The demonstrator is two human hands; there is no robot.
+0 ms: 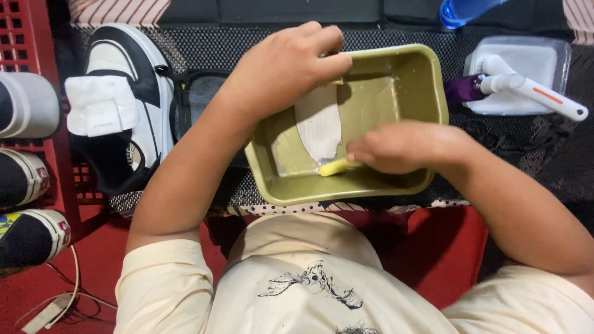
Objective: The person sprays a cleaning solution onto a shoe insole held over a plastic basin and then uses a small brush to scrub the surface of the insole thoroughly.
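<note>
An olive-green rectangular basin [433, 86] sits in front of me with shallow water in it. A pale grey insole [318, 127] lies inside, slanting from the basin's far side toward the near wall. My left hand [288, 62] pinches the insole's top end at the far rim. My right hand [402, 145] reaches in over the near right side, fingers closed on a small yellow brush [334, 167] whose end touches the insole's lower tip.
A black-and-white sneaker [124, 105] lies to the left on a dark mat. More shoes [28, 179] rest on a red rack at far left. A white-handled brush [532, 93] lies on a clear tub at right, a blue bottle [461, 11] behind.
</note>
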